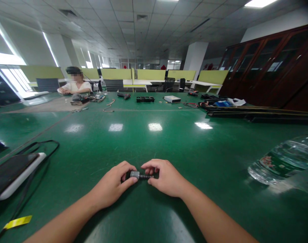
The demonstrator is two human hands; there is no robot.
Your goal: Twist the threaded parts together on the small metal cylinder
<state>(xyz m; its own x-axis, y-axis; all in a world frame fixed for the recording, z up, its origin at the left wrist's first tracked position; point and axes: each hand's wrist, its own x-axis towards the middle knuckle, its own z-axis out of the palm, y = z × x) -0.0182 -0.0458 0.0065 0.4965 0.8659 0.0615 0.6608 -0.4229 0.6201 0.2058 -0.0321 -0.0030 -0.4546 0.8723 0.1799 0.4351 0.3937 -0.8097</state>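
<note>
Low over the near middle of the green table, my left hand [115, 182] pinches the grey cylindrical end of a small rod-like part [135, 174] between thumb and fingers. A thin dark shaft with ridges runs from that grey end toward the right. My right hand [166, 177] is curled loosely around the shaft's far end, with its index finger raised apart from the thumb. The thumb lies close beside the shaft; whether it touches is hard to tell. The shaft's tip is partly hidden by the right hand.
A water bottle [282, 160] lies at the right. On the left are a phone-like device [14, 172] and a black cable [29, 182] with a yellow tag. Across the far side sit a black part [145, 99], a white box [172, 99], tools and dark bars [245, 113]. Another person sits far left.
</note>
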